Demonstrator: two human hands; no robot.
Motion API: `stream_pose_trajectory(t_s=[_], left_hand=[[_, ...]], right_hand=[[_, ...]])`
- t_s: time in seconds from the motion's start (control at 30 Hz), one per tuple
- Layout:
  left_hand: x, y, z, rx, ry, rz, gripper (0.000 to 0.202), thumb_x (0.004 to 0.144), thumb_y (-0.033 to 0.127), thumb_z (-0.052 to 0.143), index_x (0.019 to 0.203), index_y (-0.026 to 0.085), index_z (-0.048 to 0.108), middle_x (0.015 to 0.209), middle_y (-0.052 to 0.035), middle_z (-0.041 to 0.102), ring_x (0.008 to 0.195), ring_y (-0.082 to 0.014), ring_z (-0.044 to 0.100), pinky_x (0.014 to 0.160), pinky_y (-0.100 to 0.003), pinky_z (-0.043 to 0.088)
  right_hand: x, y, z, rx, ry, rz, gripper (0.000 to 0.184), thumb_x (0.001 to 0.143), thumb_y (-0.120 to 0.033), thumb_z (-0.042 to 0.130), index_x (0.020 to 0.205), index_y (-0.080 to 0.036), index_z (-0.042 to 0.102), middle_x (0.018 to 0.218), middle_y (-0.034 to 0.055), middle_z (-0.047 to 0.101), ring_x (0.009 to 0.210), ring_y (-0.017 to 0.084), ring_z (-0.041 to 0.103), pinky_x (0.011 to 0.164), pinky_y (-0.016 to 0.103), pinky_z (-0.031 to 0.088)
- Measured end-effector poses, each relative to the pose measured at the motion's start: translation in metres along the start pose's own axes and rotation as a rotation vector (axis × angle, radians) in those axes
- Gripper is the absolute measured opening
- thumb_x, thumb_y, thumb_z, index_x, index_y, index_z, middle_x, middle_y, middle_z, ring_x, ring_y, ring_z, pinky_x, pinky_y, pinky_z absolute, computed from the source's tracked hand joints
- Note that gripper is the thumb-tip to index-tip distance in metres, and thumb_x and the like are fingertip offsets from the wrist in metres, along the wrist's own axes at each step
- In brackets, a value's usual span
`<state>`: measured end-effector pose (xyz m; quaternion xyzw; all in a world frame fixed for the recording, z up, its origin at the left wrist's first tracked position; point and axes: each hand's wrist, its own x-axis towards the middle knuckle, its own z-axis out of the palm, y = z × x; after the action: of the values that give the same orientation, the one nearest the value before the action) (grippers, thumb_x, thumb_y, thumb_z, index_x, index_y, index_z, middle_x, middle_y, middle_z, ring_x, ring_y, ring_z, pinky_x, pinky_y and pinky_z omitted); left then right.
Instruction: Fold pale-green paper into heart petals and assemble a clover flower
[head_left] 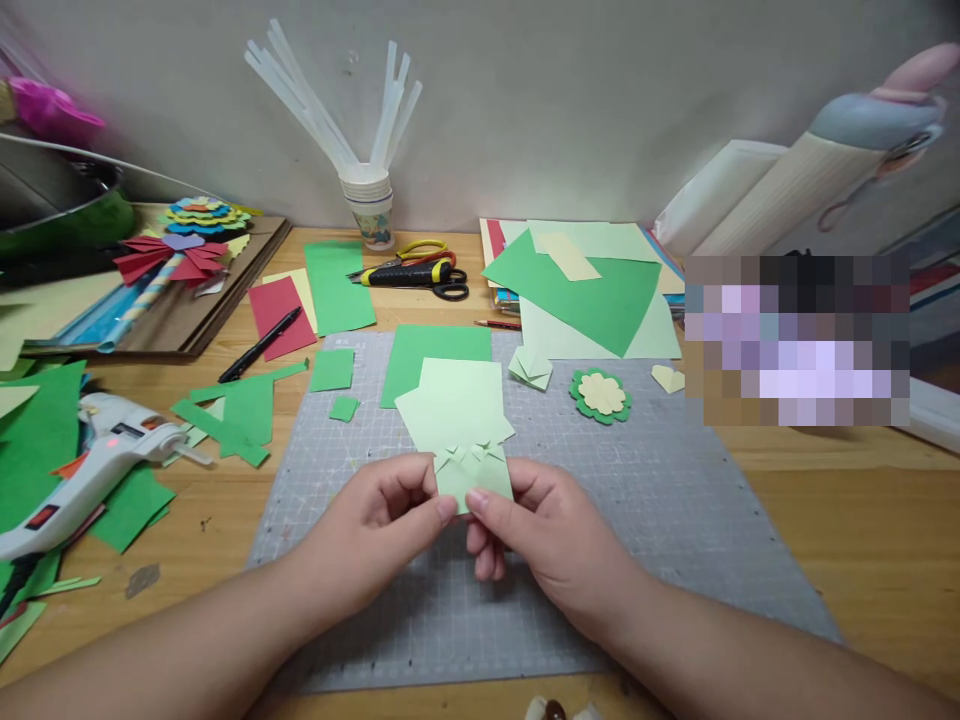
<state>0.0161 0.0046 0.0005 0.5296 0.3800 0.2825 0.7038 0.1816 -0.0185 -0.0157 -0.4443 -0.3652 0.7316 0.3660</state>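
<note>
My left hand and my right hand meet over the grey cutting mat, both pinched on a small folded light green paper piece with creased points along its top. Thumbs and forefingers of both hands grip its lower edge. Just behind it lie light green paper squares on a darker green sheet.
A white glue gun lies left among green scraps. Black pen, scissors, a cup of glue sticks, a green-and-cream paper flower, a small folded green piece and stacked green sheets lie behind.
</note>
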Motion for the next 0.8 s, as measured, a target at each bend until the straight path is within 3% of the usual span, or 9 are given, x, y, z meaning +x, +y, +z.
stream_pose_trajectory(t_s=[0.13,0.3,0.63,0.8], left_hand=[[0.0,-0.006,-0.004,-0.046,0.082,-0.019,0.025,0.08,0.04,0.066,0.075,0.018,0.055,0.061,0.0053,0.05,0.057,-0.0105,0.044,0.056,-0.022,0.032],[0.001,-0.009,-0.008,-0.045,0.158,-0.042,0.025,0.081,0.036,0.064,0.067,0.018,0.051,0.057,0.0052,0.049,0.056,-0.0111,0.044,0.056,-0.024,0.032],[0.002,-0.008,-0.012,-0.086,0.126,0.004,0.024,0.085,0.028,0.061,0.065,0.018,0.052,0.063,0.0038,0.05,0.064,-0.0117,0.046,0.062,-0.025,0.033],[0.002,-0.007,-0.007,-0.051,0.135,-0.014,0.028,0.08,0.034,0.068,0.067,0.018,0.049,0.067,0.0043,0.049,0.059,-0.0096,0.04,0.056,-0.023,0.031]], right_hand=[[-0.001,-0.002,0.0,-0.043,-0.024,0.019,0.03,0.076,-0.043,0.066,0.072,-0.015,0.057,0.057,-0.0037,0.058,0.044,0.006,0.053,0.045,0.019,0.041],[-0.002,-0.003,0.002,-0.08,-0.033,0.038,0.025,0.077,-0.04,0.065,0.073,-0.016,0.057,0.058,-0.0036,0.058,0.045,0.007,0.053,0.046,0.02,0.041],[0.0,-0.003,-0.003,-0.058,-0.042,0.025,0.026,0.08,-0.04,0.061,0.072,-0.015,0.056,0.058,-0.0035,0.057,0.045,0.006,0.052,0.044,0.019,0.039],[0.003,-0.005,-0.003,-0.044,0.074,-0.005,0.029,0.079,-0.042,0.062,0.07,-0.016,0.053,0.058,-0.0042,0.056,0.043,0.006,0.051,0.043,0.019,0.039]])
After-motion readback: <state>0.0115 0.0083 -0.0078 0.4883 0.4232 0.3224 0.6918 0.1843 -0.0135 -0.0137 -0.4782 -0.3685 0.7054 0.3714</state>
